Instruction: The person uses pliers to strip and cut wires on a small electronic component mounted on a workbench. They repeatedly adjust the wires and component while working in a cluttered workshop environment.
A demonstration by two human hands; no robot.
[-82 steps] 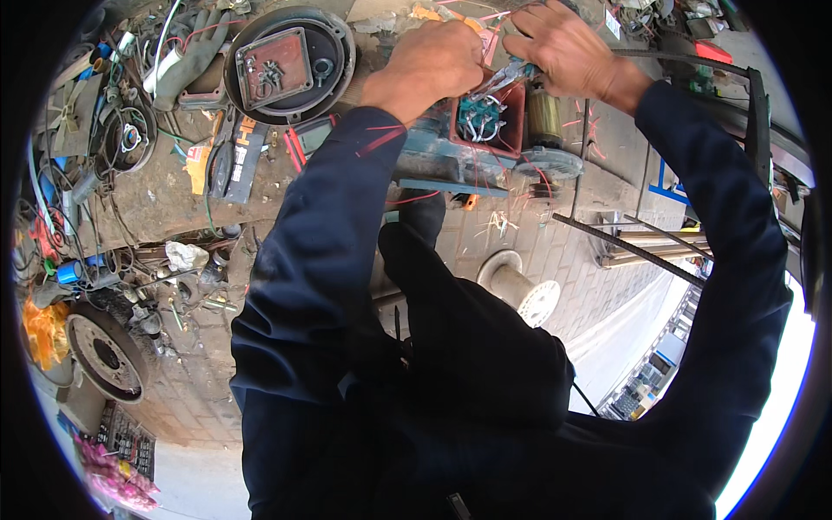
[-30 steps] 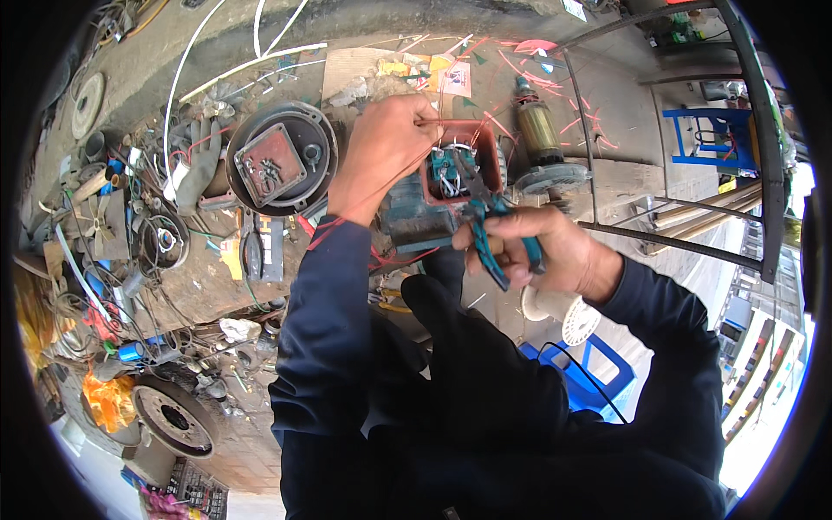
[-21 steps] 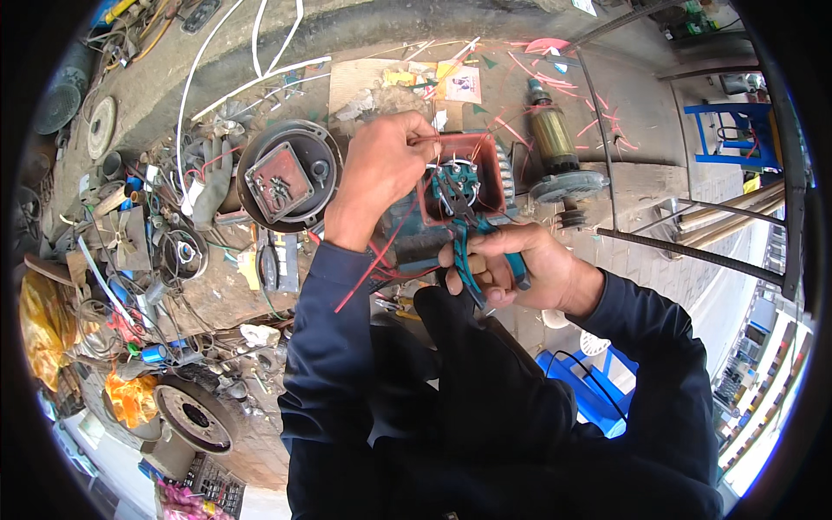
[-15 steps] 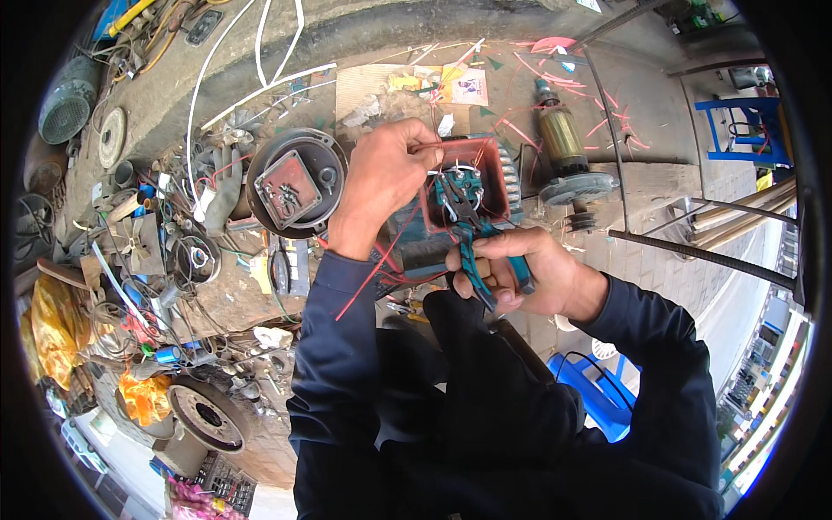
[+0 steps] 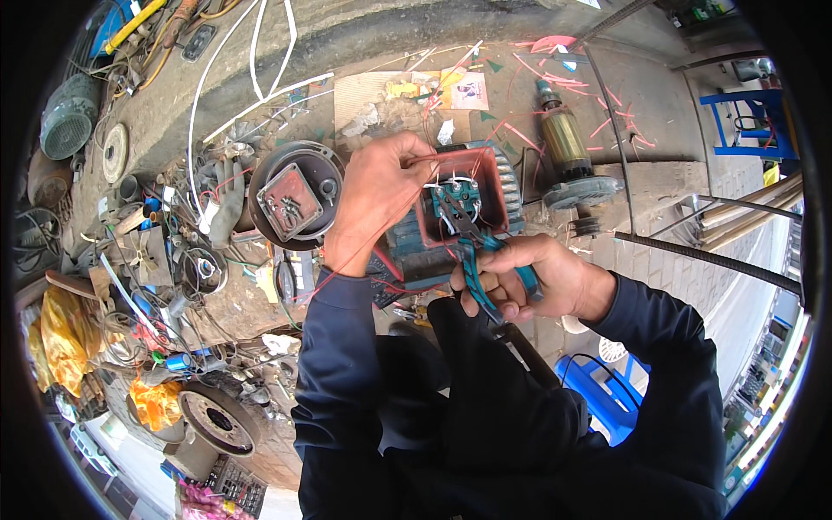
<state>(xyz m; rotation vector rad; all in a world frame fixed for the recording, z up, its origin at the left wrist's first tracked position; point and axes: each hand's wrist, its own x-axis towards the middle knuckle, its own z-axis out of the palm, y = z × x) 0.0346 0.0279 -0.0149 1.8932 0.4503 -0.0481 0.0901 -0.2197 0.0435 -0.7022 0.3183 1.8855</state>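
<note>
In front of me sits an electric motor (image 5: 404,241) with a finned teal body and an open red terminal box (image 5: 500,186). Inside the box is a green terminal block (image 5: 469,192) with white-sleeved wires at its posts. My right hand (image 5: 555,276) is closed round pliers (image 5: 472,269) with teal and black handles, their jaws reaching into the box against the block. At the box's upper left edge, my left hand (image 5: 377,186) pinches a thin red wire (image 5: 362,253), which trails down across the wrist. The jaws' exact grip is too small to make out.
Left of the motor lies a round metal housing (image 5: 260,204) with a square cover inside. A rotor with copper windings (image 5: 563,139) stands at the right, near steel bars (image 5: 706,257). Wires, tools and scrap clutter the left side. A blue plastic stool (image 5: 598,399) is at lower right.
The red wire's trailing part has swung left and now crosses my left wrist. The pliers stay in the terminal box with only a slight shift. The whole view has moved a little.
</note>
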